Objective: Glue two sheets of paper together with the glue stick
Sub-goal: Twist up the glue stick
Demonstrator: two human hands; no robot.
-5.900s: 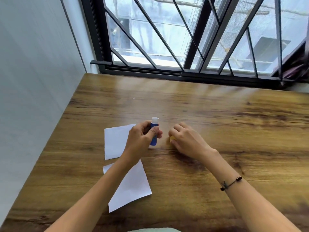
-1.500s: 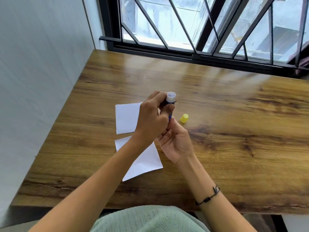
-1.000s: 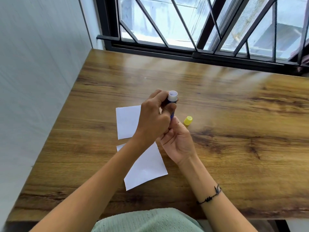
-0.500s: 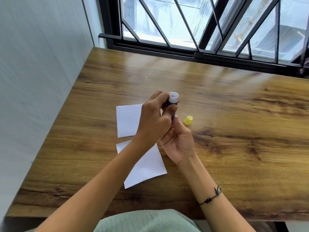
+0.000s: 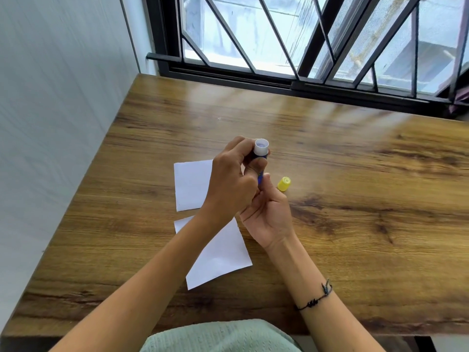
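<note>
A person sits at a wooden table point(image 5: 355, 224) set against a barred window point(image 5: 304, 47), with a pale wall point(image 5: 50, 97) on the left side. Both hands are raised just above the tabletop and meet around a glue stick point(image 5: 261, 148). The left hand point(image 5: 233, 184) wraps its curled fingers and thumb around the blue tube, near the top, so that only the white open end and a short strip of blue lower down are visible. The stick stands roughly upright, its open end facing up toward the camera. The right hand point(image 5: 269, 214) sits just beneath the left one, palm turned upward, with its fingers curled in around the bottom of the stick; it appears to pinch the base, though the left hand covers the actual contact. A yellow cap point(image 5: 284, 184) lies on the table just right of the hands, apart from the stick. Two white sheets of paper rest flat on the wood to the left. The far sheet point(image 5: 191, 185) lies square to the table edge and is partly hidden by the left hand. The near sheet point(image 5: 220, 257) is turned at an angle and passes under the left forearm. The two sheets lie close together but do not seem to overlap. A thin dark bracelet point(image 5: 316, 299) circles the right wrist, and a pale green garment point(image 5: 218, 337) shows at the bottom edge.
</note>
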